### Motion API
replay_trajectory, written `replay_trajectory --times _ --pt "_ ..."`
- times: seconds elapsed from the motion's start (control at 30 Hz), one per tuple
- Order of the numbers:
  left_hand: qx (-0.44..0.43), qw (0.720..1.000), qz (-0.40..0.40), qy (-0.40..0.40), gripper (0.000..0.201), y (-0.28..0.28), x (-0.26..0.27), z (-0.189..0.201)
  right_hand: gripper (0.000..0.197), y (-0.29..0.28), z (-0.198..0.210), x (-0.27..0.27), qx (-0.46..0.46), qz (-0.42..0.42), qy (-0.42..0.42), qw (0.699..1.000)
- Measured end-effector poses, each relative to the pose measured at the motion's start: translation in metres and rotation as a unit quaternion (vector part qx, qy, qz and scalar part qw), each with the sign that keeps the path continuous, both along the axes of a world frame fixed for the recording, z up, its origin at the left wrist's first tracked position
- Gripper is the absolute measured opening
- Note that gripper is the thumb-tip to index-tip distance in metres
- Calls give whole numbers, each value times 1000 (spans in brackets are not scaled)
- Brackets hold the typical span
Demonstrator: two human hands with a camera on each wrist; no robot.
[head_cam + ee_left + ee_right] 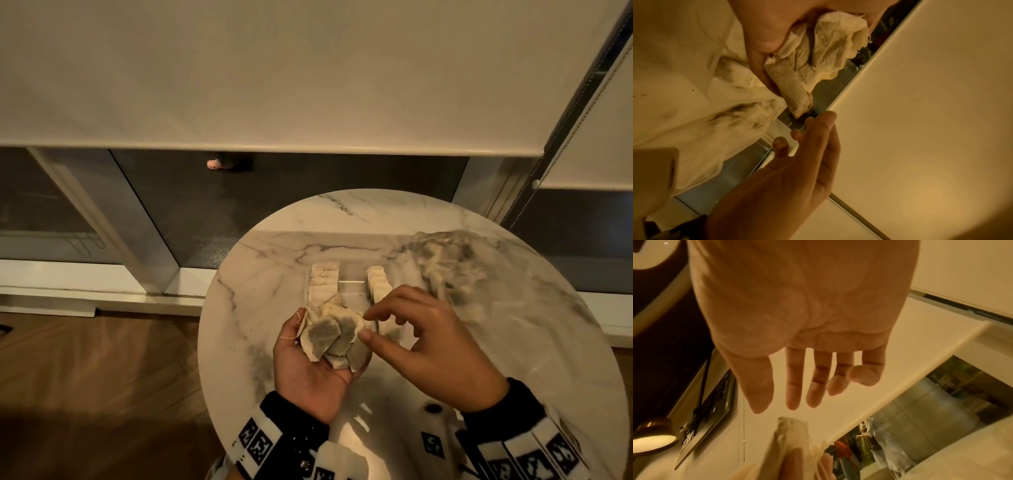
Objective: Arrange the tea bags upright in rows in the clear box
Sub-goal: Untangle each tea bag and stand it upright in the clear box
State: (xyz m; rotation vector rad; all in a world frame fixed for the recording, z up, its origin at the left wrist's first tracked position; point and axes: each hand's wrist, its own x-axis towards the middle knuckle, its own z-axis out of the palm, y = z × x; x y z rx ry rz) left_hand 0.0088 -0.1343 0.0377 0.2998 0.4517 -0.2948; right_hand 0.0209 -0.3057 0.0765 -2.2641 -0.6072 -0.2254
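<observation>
I am seeing a round table (260, 274) showing a glossy, polished marble-look top with grey veins. The tea bags (330, 337) are looking like thin, crinkled, matt paper over dark leaf. The clear box (351, 282) is reading as smooth transparent plastic. The floor (85, 377) is showing wood grain, and the roller blind (274, 68) is looking matt, like cloth.

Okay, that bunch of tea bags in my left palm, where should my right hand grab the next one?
Likely pinch the pale top edge of the rightmost tea bag, coming from the right: it juts past the bunch toward the right hand, and the left hand cups the rest.
</observation>
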Motion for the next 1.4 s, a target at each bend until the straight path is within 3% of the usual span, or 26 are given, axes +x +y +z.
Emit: replay_trajectory --times 0.1,0.2,0.37,0.47,0.7,0.9,1.07,1.2,1.4 --pt "-1 1000 0 2 63 -2 -2 1 36 -1 -1 -2 -60 -77 40 994" --pt "-8 1000 13 -3 65 -4 -2 2 46 1 -3 -7 -38 -115 116 986" --pt "-6 1000 20 -16 63 -5 -3 2 27 9 -6 -14 12 -94 158 983" --pt "-1 1000 17 -19 62 -4 -3 3 22 6 -6 -11 87 -77 200 973" --pt "0 999 35 2 64 8 1 -6 12 -2 4 -8 292 -48 339 893" --pt "-17 997 75 9 45 18 5 -9 21 -7 -2 -5 410 -17 349 842" --pt "-28 995 95 -6 44 31 8 -12 29 -8 -8 -2 410 9 317 855" --pt "-21 992 125 -11 42 50 13 -16 32 -12 -13 -1 373 0 286 883" --pt "-20 990 141 -17 37 61 13 -14 9 -4 -20 5 267 -64 182 944"
